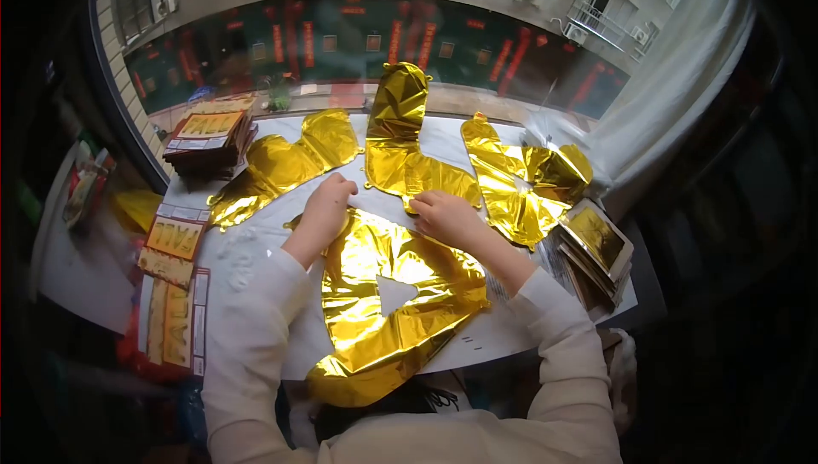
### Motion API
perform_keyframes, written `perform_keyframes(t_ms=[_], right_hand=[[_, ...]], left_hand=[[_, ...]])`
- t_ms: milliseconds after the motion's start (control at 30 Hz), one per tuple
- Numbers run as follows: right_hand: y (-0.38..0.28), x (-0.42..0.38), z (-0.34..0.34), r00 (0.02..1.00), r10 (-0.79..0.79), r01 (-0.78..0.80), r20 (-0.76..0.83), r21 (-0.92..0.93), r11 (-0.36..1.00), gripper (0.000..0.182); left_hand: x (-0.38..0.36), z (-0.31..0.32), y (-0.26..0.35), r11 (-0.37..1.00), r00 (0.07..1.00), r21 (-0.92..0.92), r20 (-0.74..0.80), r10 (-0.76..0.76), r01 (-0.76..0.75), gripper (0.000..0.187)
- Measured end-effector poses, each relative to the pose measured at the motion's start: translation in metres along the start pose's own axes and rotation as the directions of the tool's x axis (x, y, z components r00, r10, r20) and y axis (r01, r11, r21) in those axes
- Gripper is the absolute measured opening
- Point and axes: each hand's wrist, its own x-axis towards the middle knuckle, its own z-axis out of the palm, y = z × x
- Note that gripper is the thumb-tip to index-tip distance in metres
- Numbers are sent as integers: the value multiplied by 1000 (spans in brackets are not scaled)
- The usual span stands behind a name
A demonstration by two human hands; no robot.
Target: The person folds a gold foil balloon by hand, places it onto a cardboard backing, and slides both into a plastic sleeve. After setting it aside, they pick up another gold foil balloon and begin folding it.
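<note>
A flat gold foil letter balloon shaped like an A (358,251) lies nearest my body, its lower end over the table's front edge. My left hand (328,208) is above its upper left corner, fingers curled together; what they pinch, if anything, is hidden. My right hand (447,219) is between the A and an L-shaped gold foil balloon (396,144), fingertips bent down at the L's lower edge. Whether those fingers grip the foil does not show. Another gold foil balloon (290,157) lies to the left, and one more (503,178) to the right, both uninflated and creased.
On the left of the white table (247,268) stand a stack of printed packets (209,136) and more packets (175,238) marked FALL. Several flat packages (601,247) are piled at the right edge. A window and a pale curtain (682,80) border the table.
</note>
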Motion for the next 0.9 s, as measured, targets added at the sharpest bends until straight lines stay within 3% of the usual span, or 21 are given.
perform_keyframes(t_ms=[67, 100, 167, 233, 300, 333, 400, 467, 533, 600, 733, 800, 900], right_hand=[[9, 5, 16, 996, 45, -45, 73, -11, 999, 18], [11, 8, 18, 984, 100, -96, 148, -30, 995, 15], [16, 13, 14, 981, 123, -127, 153, 15, 992, 14], [20, 17, 6, 975, 154, -166, 162, 60, 984, 15], [31, 23, 1, 949, 260, -300, 180, 252, 920, 18], [37, 26, 0, 947, 264, -303, 182, 247, 920, 18], [47, 28, 2, 873, 374, -488, 314, 543, 684, 22], [55, 25, 6, 867, 391, -498, 309, 553, 668, 21], [60, 20, 15, 801, 494, -574, 337, 667, 475, 20], [53, 22, 8, 810, 485, -566, 330, 660, 495, 12], [34, 21, 3, 859, 491, -432, 146, 721, 541, 6], [35, 21, 7, 932, 360, -318, 47, 585, 746, 5], [33, 20, 5, 966, 259, -243, 29, 452, 858, 4]], left_hand=[[-5, 7, 6, 988, 987, 60, -77, 144, -139, 27], [-7, 8, 17, 985, 985, 49, -47, 166, -164, 26], [-8, 18, 37, 975, 975, 34, 36, 220, -221, 27], [-7, 31, 45, 968, 949, 20, 206, 239, -248, 44], [-10, 45, 47, 971, 951, 42, 215, 222, -237, 49], [-12, 51, 47, 973, 954, 67, 221, 203, -223, 54], [-16, 59, 50, 979, 953, 41, 238, 185, -200, 57], [-21, 63, 52, 977, 969, 48, 142, 201, -209, 58], [-24, 64, 52, 977, 969, 25, 140, 204, -210, 58], [-24, 60, 55, 976, 968, 56, 151, 199, -209, 58], [-24, 61, 54, 974, 968, 71, 149, 203, -215, 58], [-24, 62, 54, 973, 967, 79, 155, 201, -215, 58], [-23, 63, 53, 971, 965, 98, 171, 201, -220, 60]])
